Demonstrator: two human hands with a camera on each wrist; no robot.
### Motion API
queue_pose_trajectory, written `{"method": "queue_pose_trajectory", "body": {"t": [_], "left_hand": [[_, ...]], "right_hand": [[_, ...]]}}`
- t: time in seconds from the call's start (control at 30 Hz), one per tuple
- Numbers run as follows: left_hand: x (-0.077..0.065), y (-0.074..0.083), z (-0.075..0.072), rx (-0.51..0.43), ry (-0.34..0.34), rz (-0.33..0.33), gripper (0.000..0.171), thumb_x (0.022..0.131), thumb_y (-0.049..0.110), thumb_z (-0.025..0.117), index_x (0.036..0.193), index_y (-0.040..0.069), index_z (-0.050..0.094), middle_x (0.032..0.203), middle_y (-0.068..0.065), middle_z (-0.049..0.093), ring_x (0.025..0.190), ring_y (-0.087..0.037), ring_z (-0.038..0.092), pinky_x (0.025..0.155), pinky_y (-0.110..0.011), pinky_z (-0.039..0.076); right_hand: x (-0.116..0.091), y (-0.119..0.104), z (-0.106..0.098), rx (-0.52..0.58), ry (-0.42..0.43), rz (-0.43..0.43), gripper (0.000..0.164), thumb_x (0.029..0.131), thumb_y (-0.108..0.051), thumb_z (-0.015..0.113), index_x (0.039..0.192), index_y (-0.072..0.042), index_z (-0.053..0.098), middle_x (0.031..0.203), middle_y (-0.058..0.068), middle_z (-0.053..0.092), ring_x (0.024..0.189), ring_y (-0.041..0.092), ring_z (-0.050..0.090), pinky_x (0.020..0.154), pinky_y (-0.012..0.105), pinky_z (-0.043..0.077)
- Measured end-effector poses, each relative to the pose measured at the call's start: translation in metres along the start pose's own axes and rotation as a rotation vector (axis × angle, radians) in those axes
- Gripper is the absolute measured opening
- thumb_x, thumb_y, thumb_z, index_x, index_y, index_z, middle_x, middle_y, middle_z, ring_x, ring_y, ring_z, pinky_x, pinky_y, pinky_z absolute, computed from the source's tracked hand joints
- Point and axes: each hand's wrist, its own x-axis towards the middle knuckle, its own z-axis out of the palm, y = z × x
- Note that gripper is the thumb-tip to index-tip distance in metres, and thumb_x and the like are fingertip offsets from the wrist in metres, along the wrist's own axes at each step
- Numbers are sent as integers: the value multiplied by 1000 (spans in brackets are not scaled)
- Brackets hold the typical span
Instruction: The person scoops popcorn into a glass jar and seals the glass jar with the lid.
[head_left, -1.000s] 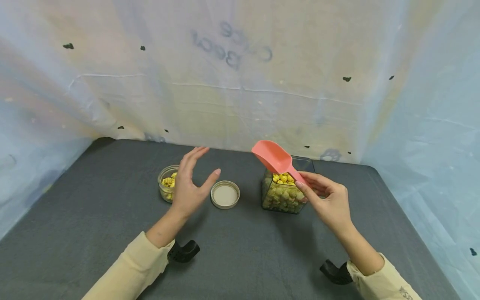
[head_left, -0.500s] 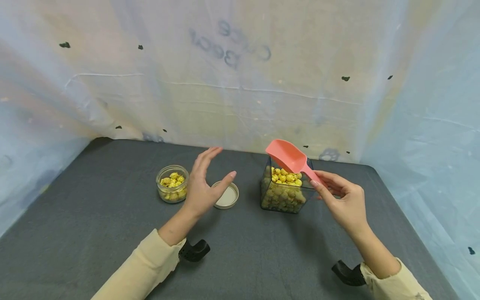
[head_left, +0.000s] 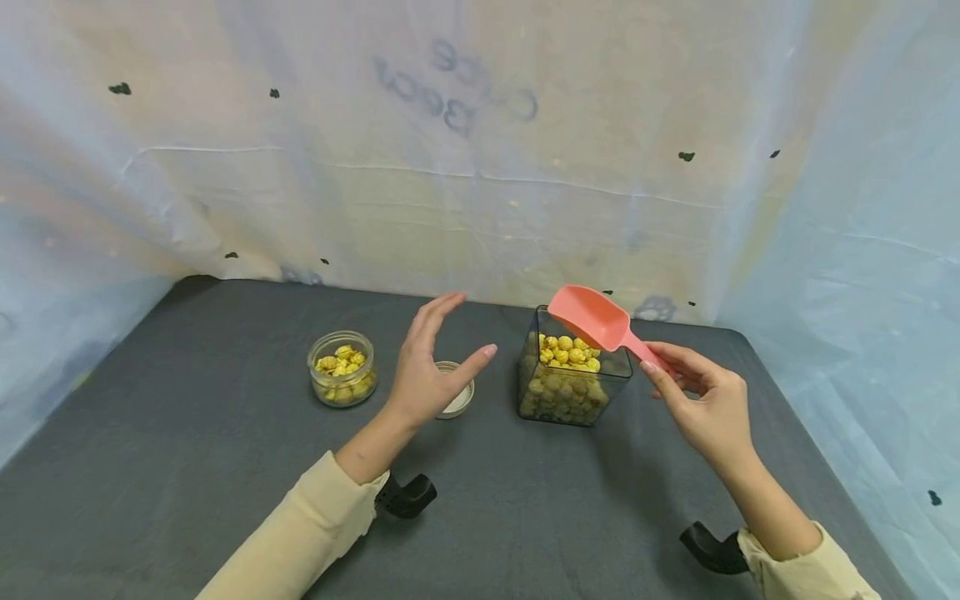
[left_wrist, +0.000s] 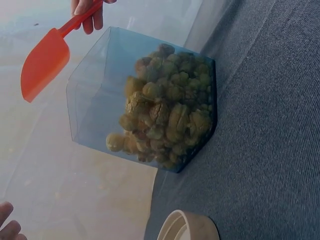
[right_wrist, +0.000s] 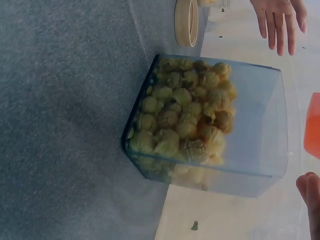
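Note:
My right hand (head_left: 705, 400) pinches the handle of a pink scoop (head_left: 592, 317), whose bowl hangs over the rim of a clear square container (head_left: 562, 396). Yellow popcorn (head_left: 570, 354) fills the lower part of that container; the scoop's visible inside holds none. In the left wrist view the scoop (left_wrist: 47, 62) stands clear above the container's rim. My left hand (head_left: 427, 371) hovers with fingers spread and nothing in it, partly covering a round pale lid (head_left: 457, 404) on the table. Left of it stands a small round glass jar (head_left: 341, 387) with popcorn inside.
A dark grey cloth-covered table (head_left: 225, 467) bears everything. Pale plastic sheeting (head_left: 480, 208) hangs behind and along both sides. Black wrist mounts (head_left: 408, 496) stick out below my cuffs.
My right hand has moved right with the scoop, drawing it nearer over the container. The left hand has shifted right too, uncovering the glass jar and covering part of the lid.

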Motion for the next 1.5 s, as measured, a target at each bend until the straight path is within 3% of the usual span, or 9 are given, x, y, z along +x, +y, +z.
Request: {"method": "queue_pose_trajectory", "body": {"t": [0.27,0.33,0.63,0.8,1.07,1.5], "left_hand": [[4,0,9,-7,-42,-30,70,85,30,72,146,21,39,150,-1,34,139,-22,32,109,-58,28],[5,1,13,-6,-65,-45,71,85,32,72,147,23,38,151,-2,33,140,-23,31,109,-59,29],[13,3,30,13,-185,-93,82,82,36,74,150,26,30,155,-3,27,143,-25,25,109,-61,27],[15,4,34,14,-210,-107,84,82,38,74,151,27,28,156,-4,25,144,-26,23,109,-62,26],[20,2,38,10,-277,-145,87,81,40,75,152,30,26,157,0,22,144,-24,22,109,-61,27],[28,0,52,46,-366,-165,91,80,46,74,153,32,22,159,3,19,146,-23,19,110,-61,27]], "right_hand": [[-1,5,-6,-55,3,6,27,82,3,72,109,-1,71,82,-25,62,54,-2,62,51,12,48],[-1,6,-8,-69,1,0,28,81,4,72,108,-1,71,82,-27,61,55,-3,61,52,11,48],[3,8,-15,-138,-4,-35,29,80,6,71,108,-2,70,75,6,64,54,-7,57,53,8,44],[2,11,-17,-187,-22,-40,28,82,4,71,109,-1,69,75,5,62,56,-11,56,51,9,44],[6,10,-23,-267,-32,-129,31,77,7,73,107,-1,69,74,2,63,57,-14,52,56,7,44],[16,9,-32,-348,-89,-260,39,72,11,72,108,-2,68,94,7,68,76,2,52,68,2,42]]}}
